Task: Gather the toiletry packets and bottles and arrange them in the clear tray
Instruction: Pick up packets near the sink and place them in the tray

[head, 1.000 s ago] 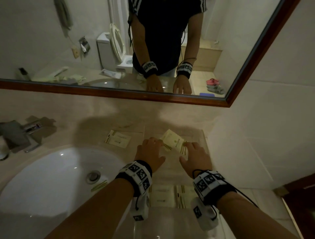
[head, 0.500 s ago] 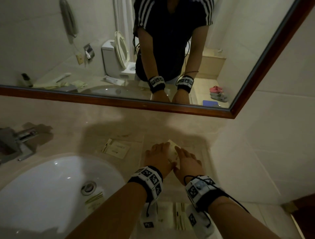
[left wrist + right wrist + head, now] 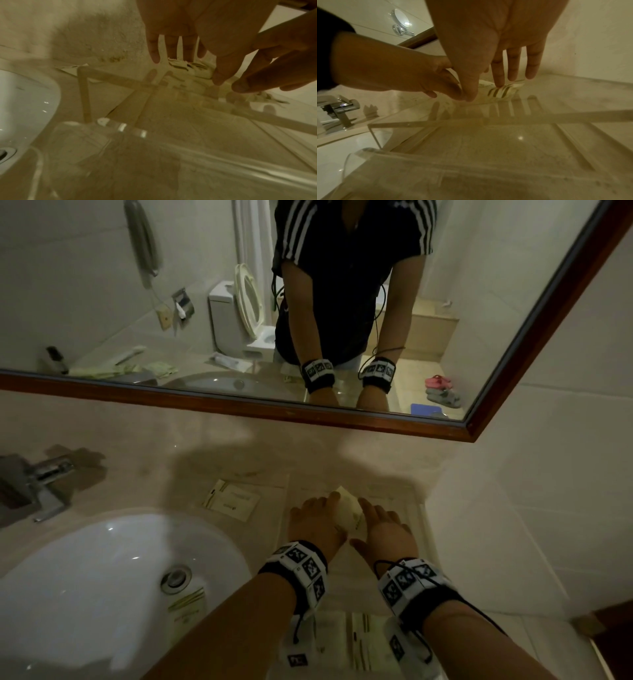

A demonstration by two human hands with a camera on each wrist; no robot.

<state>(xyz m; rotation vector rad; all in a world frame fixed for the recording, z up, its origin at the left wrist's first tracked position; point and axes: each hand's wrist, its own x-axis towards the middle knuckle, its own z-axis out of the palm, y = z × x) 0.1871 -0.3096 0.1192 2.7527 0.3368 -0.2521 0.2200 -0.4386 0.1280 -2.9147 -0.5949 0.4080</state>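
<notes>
A clear tray (image 3: 423, 518) stands on the counter to the right of the sink. A cream packet with brown stripes (image 3: 349, 513) lies in its far end. My left hand (image 3: 318, 520) pinches the packet's left edge between thumb and fingers. My right hand (image 3: 380, 525) is close beside it, its straight index finger (image 3: 498, 82) and thumb touching the packet (image 3: 503, 92). Seen from the left wrist, the packet (image 3: 181, 66) lies just behind the tray's far wall (image 3: 84, 94). Two more packets (image 3: 368, 642) lie in the tray's near end, partly hidden by my wrists.
Another packet (image 3: 231, 501) lies on the counter left of the tray, and one (image 3: 186, 604) sits inside the white sink (image 3: 85, 570). A chrome faucet (image 3: 44, 484) stands at far left. The tiled wall (image 3: 513, 525) runs close along the tray's right side.
My hands have come together from either side of the packet, which now sits squeezed between them. It is straighter in the tray than a second ago.
</notes>
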